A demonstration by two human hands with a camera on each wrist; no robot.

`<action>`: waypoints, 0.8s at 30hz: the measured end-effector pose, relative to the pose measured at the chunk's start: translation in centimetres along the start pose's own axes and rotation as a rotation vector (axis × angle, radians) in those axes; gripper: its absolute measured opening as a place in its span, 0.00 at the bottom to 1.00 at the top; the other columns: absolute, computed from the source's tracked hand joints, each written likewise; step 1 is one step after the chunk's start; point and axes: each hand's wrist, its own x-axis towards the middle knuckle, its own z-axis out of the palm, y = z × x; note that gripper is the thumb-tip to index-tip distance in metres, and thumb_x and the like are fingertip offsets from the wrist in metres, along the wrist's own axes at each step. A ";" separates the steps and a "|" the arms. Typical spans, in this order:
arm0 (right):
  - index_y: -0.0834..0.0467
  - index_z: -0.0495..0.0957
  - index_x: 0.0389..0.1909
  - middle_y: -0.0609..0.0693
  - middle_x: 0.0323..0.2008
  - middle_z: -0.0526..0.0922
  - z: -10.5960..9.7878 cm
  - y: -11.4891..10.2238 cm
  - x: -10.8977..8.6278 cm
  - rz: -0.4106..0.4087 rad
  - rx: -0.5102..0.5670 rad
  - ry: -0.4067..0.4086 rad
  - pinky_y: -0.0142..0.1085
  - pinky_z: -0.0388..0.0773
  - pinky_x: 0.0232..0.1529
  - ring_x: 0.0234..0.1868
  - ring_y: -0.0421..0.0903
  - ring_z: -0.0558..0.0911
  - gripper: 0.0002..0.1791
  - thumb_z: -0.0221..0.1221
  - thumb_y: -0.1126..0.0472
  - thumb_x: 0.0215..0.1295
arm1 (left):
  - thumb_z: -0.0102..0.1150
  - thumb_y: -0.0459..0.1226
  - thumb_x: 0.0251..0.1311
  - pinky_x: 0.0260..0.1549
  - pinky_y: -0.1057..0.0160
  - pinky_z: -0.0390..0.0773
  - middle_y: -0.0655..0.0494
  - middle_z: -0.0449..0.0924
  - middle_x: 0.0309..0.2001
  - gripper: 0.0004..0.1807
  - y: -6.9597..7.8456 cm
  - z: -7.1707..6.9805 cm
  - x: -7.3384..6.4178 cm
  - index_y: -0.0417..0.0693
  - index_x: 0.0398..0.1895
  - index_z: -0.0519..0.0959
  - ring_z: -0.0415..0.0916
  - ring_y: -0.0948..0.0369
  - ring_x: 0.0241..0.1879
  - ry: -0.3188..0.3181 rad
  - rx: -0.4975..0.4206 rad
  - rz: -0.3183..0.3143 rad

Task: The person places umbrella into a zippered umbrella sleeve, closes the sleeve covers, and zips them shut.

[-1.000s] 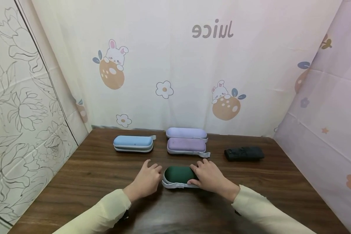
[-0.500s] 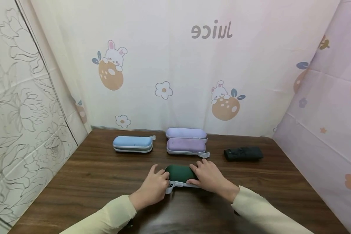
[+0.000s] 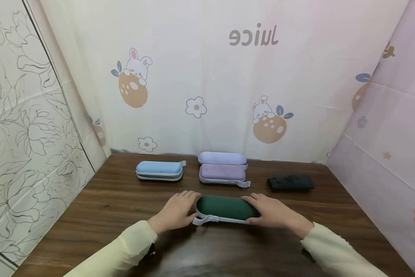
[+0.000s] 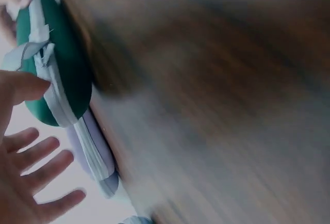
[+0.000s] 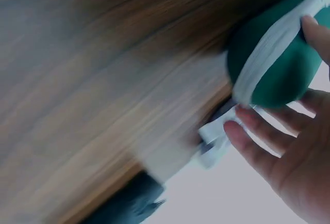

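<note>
Left fingers (image 4: 51, 171) spread apart | right fingers (image 5: 252, 149) clamped on green case (image 3: 224, 207) | zipper pull (image 4: 46, 53): left-wrist view only

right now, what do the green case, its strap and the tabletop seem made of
Green case: probably a stiff moulded shell, judging by its even curves; smooth skin, perhaps fabric or faux leather. Strap: likely woven fabric, matt pale grey, flat and bending like ribbon. Tabletop: wood or laminate, with streaked brown grain and soft sheen.
</note>
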 end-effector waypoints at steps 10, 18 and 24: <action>0.71 0.62 0.64 0.51 0.39 0.78 1.0 2.4 -1.8 0.101 0.521 -0.027 0.36 0.76 0.36 0.36 0.44 0.77 0.43 0.67 0.48 0.57 | 0.63 0.31 0.58 0.50 0.56 0.74 0.42 0.72 0.55 0.30 -0.6 0.5 1.2 0.29 0.62 0.66 0.72 0.53 0.53 -0.152 -0.417 -0.062; 0.72 0.64 0.63 0.48 0.34 0.79 1.3 3.5 -0.7 0.074 0.523 0.065 0.34 0.76 0.33 0.32 0.41 0.77 0.42 0.69 0.51 0.55 | 0.67 0.27 0.53 0.45 0.58 0.77 0.41 0.75 0.51 0.29 -1.1 1.6 1.5 0.25 0.58 0.69 0.75 0.52 0.48 -0.012 -0.460 -0.041; 0.71 0.65 0.63 0.47 0.32 0.79 1.0 4.4 1.2 0.062 0.527 0.091 0.35 0.77 0.33 0.31 0.44 0.78 0.42 0.69 0.52 0.55 | 0.67 0.25 0.51 0.44 0.57 0.77 0.40 0.74 0.50 0.29 -2.2 2.0 2.5 0.24 0.58 0.69 0.76 0.51 0.48 0.018 -0.489 -0.123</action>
